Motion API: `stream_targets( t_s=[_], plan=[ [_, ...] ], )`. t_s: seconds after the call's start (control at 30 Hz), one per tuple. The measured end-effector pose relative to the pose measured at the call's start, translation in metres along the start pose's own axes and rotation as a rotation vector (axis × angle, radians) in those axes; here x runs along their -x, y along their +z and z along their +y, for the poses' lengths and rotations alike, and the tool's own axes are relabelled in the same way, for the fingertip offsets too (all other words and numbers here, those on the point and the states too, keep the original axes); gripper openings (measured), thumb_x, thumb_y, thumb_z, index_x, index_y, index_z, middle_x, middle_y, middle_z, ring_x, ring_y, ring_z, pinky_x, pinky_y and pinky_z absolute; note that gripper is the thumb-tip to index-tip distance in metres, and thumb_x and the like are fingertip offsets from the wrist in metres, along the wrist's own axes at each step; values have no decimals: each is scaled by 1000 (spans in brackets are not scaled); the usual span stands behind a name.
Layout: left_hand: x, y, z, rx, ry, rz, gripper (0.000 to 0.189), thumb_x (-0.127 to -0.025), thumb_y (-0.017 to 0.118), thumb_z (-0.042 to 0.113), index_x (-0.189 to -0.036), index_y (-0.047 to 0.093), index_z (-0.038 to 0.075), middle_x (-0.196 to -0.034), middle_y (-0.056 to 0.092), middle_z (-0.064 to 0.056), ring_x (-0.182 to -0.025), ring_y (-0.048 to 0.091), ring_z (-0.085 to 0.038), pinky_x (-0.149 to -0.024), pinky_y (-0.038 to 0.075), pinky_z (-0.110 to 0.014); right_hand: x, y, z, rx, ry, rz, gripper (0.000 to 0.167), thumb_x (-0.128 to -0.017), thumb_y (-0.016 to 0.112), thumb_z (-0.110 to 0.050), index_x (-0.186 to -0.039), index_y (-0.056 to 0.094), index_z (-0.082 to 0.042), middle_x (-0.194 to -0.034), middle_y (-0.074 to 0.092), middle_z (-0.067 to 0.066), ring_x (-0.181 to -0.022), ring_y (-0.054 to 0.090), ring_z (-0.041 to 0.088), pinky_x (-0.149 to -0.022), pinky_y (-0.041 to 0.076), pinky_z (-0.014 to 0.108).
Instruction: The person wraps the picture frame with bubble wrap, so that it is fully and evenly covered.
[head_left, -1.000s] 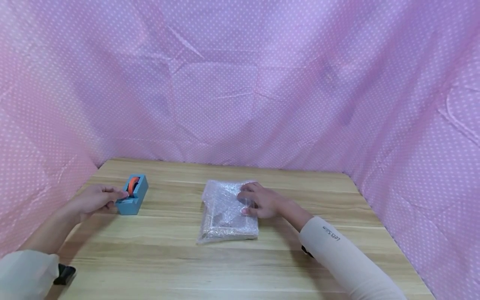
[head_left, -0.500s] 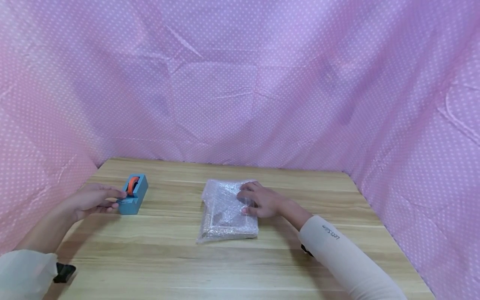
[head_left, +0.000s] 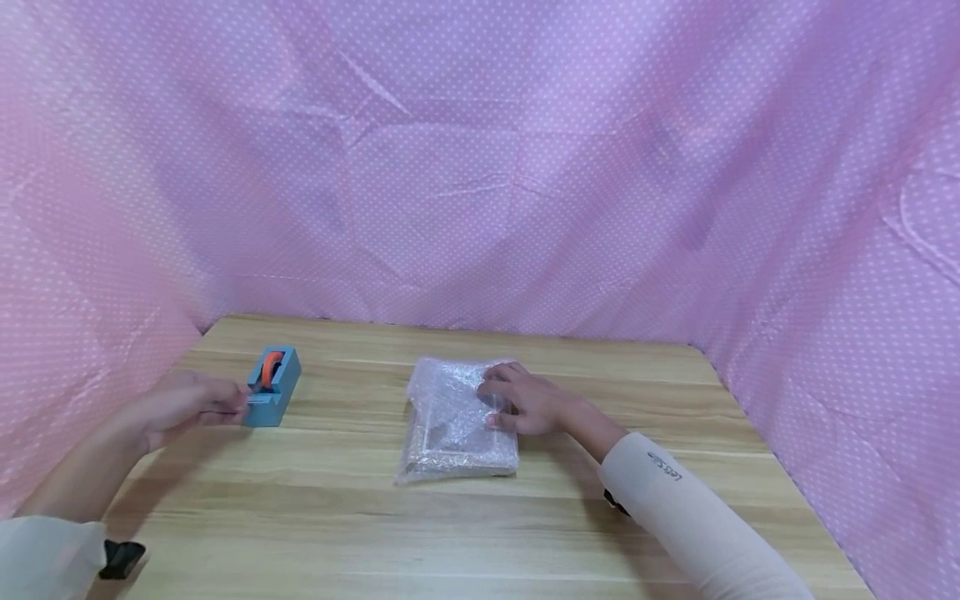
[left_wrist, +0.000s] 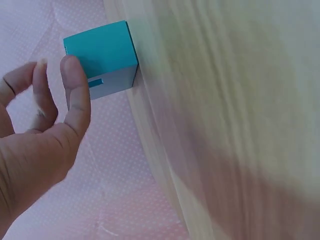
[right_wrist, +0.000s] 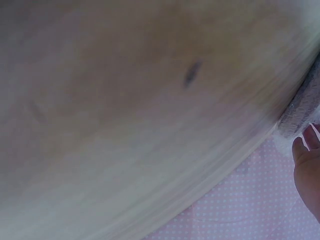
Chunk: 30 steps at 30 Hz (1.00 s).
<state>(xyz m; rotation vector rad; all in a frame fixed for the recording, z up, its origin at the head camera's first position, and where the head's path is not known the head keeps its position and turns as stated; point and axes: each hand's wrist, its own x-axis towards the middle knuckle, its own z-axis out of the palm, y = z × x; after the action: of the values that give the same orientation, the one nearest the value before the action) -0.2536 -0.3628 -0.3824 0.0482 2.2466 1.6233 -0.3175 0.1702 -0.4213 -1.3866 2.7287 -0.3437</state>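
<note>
On the left of the table stands a blue tape dispenser (head_left: 273, 392) with an orange-cored roll of tape (head_left: 272, 369). At its front end, my left hand (head_left: 180, 404) pinches what looks like the free end of the tape, a thin pale strip. In the left wrist view the dispenser (left_wrist: 102, 52) is just beyond my left thumb; the strip itself does not show there. A flat, framed-looking item in bubble wrap (head_left: 450, 425) lies mid-table. My right hand (head_left: 528, 404) rests on its right side with loosely bent fingers.
The wooden table (head_left: 420, 533) reaches back to a pink dotted curtain (head_left: 450, 208), which hangs behind it and along both sides. A black wrist strap piece (head_left: 122, 559) sits below the left sleeve.
My left fingers have drawn together and moved slightly left and toward me, away from the roll. The right hand and the wrapped item have stayed in place.
</note>
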Motion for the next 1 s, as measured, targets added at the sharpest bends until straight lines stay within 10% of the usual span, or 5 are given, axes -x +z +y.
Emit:
stream_targets(
  t_s=[0.23, 0.43, 0.6, 1.0],
  plan=[
    [3, 1, -9, -182, 96, -143, 31, -101, 57, 7, -112, 68, -19, -136, 54, -34, -107, 65, -18, -88, 56, -29, 0, 1, 0, -4, 1, 0, 56, -101, 54, -51, -145, 55, -17, -154, 43, 15, -142, 37, 32, -104, 46, 57],
    [7, 0, -7, -230, 133, -227, 33, -103, 56, 11, -84, 61, -15, -153, 24, -46, -126, 55, -37, -92, 50, -30, 0, 0, -1, -11, 2, -4, 56, -101, 55, -50, -146, 55, -16, -154, 43, 15, -142, 37, 33, -105, 45, 58],
    [11, 0, -6, -261, 139, -235, 38, -104, 55, 12, -78, 47, -15, -156, 15, -46, -128, 54, -43, -93, 49, -28, 0, 0, -1, -10, -3, -5, 56, -101, 55, -50, -145, 55, -16, -154, 43, 16, -142, 38, 33, -105, 46, 57],
    [11, 5, -7, -240, 125, -199, 28, -102, 57, 11, -95, 71, -12, -154, 25, -43, -116, 61, -33, -86, 57, -35, 2, 1, 0, -7, -6, 3, 57, -101, 55, -51, -146, 55, -17, -154, 43, 16, -141, 39, 34, -102, 47, 58]
  ],
)
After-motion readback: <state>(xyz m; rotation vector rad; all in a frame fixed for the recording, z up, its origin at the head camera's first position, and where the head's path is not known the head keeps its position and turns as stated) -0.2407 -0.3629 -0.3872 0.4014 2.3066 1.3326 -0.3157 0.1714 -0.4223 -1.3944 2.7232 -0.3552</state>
